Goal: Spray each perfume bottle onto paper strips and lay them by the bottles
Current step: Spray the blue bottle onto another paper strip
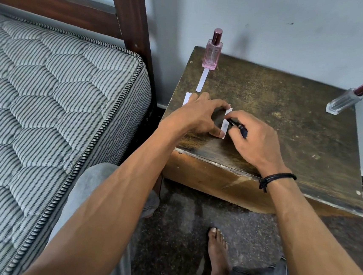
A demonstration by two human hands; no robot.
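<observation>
Bedside corner: a striped mattress (46, 102) lies at left and a worn wooden table (287, 130) stands against the pale wall.

1. At the table's rear left we note the pink bottle (213, 51), upright and capped. Its glass shows pink; we cannot read a fill level.
2. The first strip (202, 80) lies just in front of it, with its long axis running from the bottle toward the near edge.
3. The second strip (186, 99) lies partly under the left hand (200, 114).
4. That hand's fingers are spread. Forefinger and thumb press the two ends of the third strip (226, 125), whose long axis also runs far to near.
5. The right hand (251, 139) grips a dark pen (238, 127), with its tip on that strip.
6. At rear right stands the clear bottle (344, 101), capped and leaning rightward in view.
</observation>
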